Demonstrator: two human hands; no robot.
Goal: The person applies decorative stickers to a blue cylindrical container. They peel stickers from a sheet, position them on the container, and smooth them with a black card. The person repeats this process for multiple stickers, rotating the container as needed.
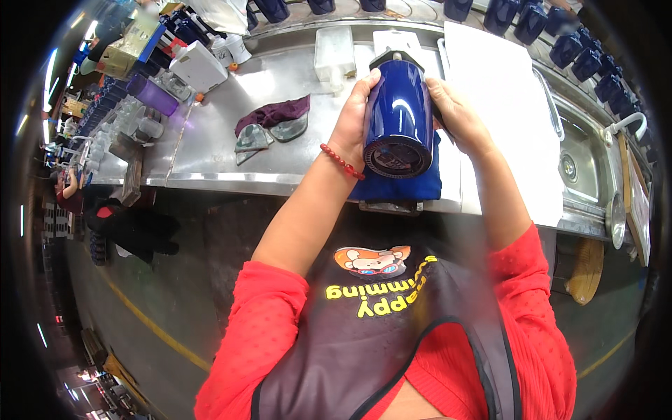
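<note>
Canister (397, 105) sits between the two hands: left hand (355, 115) on its left flank, right hand (460, 117) on its right, both gripping high near the dark collar. Both thumbs press the glossy blue wall; other fingers wrap behind it, so can't tell how far they spread. Canister is tilted, base toward the viewer, metal stub at the far end.

Markings: round dark base carries a raised pattern, too small to read. Apron (336, 371), on the near side of the canister, has a cartoon print and yellow lettering, upside down in view.

Surface: blue cloth (428, 183) just below the canister at the near edge of the steel counter (217, 150). Clear box (333, 52) beyond it to the left; purple cloth (283, 112) further left. White sheet (500, 105) right of it, then sink (574, 168).

Room: more blue canisters (530, 24) beyond it to the right; another person's arm (71, 184) far left; dark floor (183, 290) with a yellow line, near side left.
</note>
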